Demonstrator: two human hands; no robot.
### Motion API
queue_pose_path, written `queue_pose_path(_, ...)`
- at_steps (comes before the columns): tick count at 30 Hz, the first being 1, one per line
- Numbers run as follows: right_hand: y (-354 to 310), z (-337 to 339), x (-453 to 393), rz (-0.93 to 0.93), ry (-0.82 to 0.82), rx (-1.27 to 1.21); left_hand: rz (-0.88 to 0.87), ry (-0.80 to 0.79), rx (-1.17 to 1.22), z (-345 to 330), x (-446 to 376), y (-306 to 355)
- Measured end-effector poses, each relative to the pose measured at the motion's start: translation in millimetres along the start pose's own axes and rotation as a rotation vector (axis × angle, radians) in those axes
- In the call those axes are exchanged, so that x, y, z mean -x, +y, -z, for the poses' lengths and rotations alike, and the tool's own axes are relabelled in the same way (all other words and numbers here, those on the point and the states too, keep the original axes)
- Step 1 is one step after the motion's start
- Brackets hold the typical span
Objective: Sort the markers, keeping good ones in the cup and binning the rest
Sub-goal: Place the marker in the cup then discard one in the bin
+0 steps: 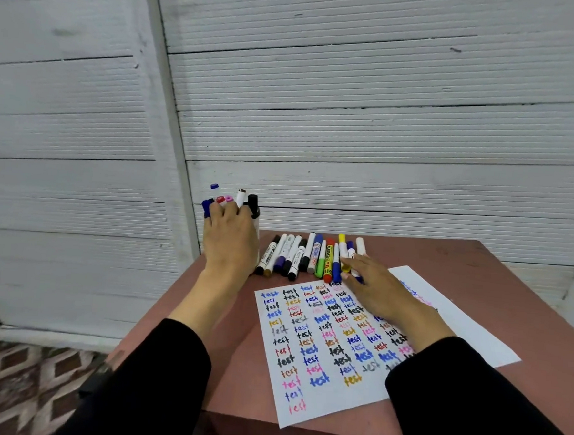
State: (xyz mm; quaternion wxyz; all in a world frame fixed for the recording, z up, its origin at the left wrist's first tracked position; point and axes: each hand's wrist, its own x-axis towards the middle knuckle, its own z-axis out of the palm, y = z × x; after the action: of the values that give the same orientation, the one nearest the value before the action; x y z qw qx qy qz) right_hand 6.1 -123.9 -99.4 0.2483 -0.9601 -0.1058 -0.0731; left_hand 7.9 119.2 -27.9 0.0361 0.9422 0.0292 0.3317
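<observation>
A white cup (256, 235) stands at the table's far left corner with several markers (241, 196) sticking up out of it. My left hand (230, 237) covers the cup's near side, fingers curled up around its top among the markers. A row of several loose markers (305, 255) lies on the table just beyond the test sheet (308, 346), which is covered in coloured "test" words. My right hand (374, 286) lies over the sheet's far right corner. Its thumb and fingers pinch a white marker with a purple cap (351, 249) at the right end of the row.
A second white sheet (467, 329) lies under the test sheet on the right. The reddish-brown table (497, 274) stands against a white ribbed wall (352, 120). A patterned floor (16, 385) shows at lower left. No bin is in view.
</observation>
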Motion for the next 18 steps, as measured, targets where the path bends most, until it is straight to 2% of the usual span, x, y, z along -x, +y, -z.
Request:
queue_pose_path(4,-0.5,1.2,-0.4,-0.001,0.009,-0.005,0.031,0.064,-0.032,0.5,-0.9,9.1)
queue_pose_path(6,-1.5,0.8,-0.6,0.01,0.01,-0.006,-0.053,0.133,-0.004,-1.4,-2.3,18.4)
queue_pose_path(8,-1.6,1.7,0.3,0.028,0.035,-0.038,-0.186,0.131,0.115,-6.6,-2.3,34.5)
queue_pose_path(10,-3.4,5.5,1.7,0.043,0.099,-0.12,-0.301,0.023,0.223,-17.0,0.2,52.0)
queue_pose_path(12,-2.1,12.0,1.9,0.05,0.247,-0.15,-0.378,-0.1,0.249,-34.0,3.9,65.6)
queue_pose_path(15,2.8,20.7,1.2,-0.013,0.466,-0.147,-0.383,-0.267,0.248,-60.0,7.9,71.3)
queue_pose_path(18,5.2,20.5,-2.2,-0.181,0.502,-0.189,-0.395,-0.383,0.261,-81.9,9.5,63.7)
